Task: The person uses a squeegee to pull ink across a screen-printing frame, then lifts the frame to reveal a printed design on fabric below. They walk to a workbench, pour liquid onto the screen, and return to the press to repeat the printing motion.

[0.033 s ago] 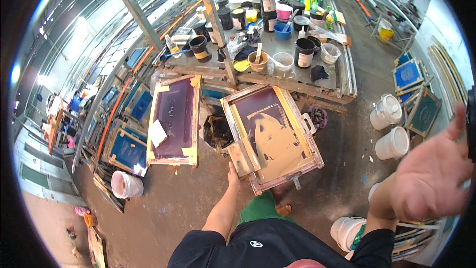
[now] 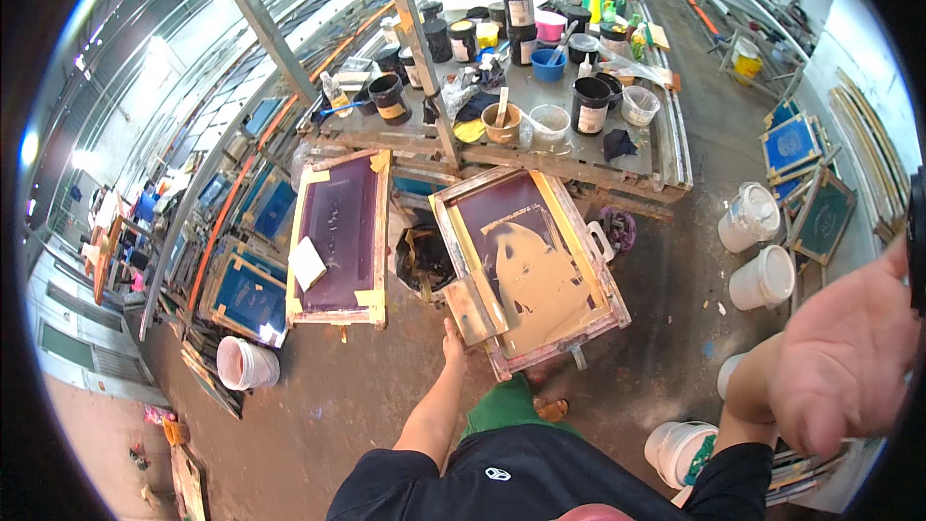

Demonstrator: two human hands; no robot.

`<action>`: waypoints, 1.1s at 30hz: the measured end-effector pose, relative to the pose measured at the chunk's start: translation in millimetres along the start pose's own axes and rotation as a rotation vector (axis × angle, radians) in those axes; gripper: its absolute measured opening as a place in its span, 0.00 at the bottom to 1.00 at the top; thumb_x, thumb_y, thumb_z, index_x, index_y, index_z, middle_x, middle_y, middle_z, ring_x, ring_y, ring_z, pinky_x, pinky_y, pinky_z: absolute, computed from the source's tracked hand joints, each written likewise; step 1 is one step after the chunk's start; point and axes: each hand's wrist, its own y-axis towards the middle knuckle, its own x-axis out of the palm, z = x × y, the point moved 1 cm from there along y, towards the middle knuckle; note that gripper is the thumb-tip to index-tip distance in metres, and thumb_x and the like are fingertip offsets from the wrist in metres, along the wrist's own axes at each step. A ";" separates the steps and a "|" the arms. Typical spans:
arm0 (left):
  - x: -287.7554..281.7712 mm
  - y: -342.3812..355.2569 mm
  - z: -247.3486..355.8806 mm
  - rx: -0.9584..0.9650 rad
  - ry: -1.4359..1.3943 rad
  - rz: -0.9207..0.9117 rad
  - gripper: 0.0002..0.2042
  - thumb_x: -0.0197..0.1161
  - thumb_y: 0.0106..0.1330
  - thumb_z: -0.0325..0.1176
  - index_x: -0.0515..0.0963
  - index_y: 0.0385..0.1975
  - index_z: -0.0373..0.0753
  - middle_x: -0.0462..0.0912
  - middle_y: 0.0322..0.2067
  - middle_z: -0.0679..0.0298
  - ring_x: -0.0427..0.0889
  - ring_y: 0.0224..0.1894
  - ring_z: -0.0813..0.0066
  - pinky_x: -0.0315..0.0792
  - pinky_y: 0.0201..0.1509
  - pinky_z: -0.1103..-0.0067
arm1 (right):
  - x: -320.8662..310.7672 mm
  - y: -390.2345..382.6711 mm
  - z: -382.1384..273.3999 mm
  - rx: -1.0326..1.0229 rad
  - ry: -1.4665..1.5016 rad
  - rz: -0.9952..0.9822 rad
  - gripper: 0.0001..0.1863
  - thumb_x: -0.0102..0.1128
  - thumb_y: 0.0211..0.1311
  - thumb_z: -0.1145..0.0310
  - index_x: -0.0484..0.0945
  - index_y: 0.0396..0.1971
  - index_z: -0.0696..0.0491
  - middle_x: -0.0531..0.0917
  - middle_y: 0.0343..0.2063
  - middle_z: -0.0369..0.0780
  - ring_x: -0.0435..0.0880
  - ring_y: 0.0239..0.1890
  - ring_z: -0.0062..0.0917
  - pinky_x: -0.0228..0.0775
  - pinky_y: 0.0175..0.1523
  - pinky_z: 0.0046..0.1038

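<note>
workshop floor (image 2: 328, 425) below, cluttered desk (image 2: 654, 145) ahead with dark tubs (image 2: 590, 106) and bowls. screen frame (image 2: 559, 345) sits tilted in front of the body, tan ink (image 2: 545, 285) over most of its mesh, dark mesh bare at the far end.

wooden board (image 2: 469, 313) lies across the frame's near-left corner, slanted. left hand (image 2: 452, 342) is at the board's left edge, just outside the frame: grip looks closed on that edge, some fingers hidden. so board is in the grip, ink is to the right of it, past the board.

right hand (image 2: 839, 357) is raised, well apart from frame and board. palm shows; fingertips run into the dark rim, can't tell how far open or if anything's held.

second frame (image 2: 342, 212) to the left, white card (image 2: 309, 264) on it.
</note>
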 end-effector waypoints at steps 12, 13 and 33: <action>-43.9 -33.6 92.6 0.338 0.472 -0.007 0.21 0.60 0.73 0.48 0.75 0.45 0.32 0.83 0.38 0.54 0.82 0.41 0.69 0.78 0.43 0.70 | 77.9 49.3 18.2 -0.120 -0.344 -0.114 0.30 0.72 0.59 0.62 0.72 0.58 0.55 0.78 0.52 0.48 0.78 0.54 0.34 0.70 0.59 0.36; -74.8 -11.8 90.2 0.607 0.547 -0.055 0.19 0.59 0.73 0.45 0.76 0.44 0.31 0.84 0.37 0.53 0.84 0.40 0.67 0.78 0.43 0.71 | 92.7 48.5 22.5 -0.088 -0.353 -0.086 0.30 0.72 0.59 0.62 0.72 0.58 0.55 0.78 0.53 0.48 0.78 0.54 0.34 0.71 0.59 0.36; 20.7 86.9 408.7 0.700 0.381 -0.400 0.05 0.64 0.70 0.30 0.81 0.37 0.34 0.81 0.31 0.71 0.78 0.35 0.85 0.73 0.42 0.84 | 480.6 76.8 223.6 0.327 -0.268 0.214 0.32 0.72 0.61 0.59 0.72 0.61 0.56 0.78 0.58 0.52 0.79 0.58 0.33 0.74 0.57 0.33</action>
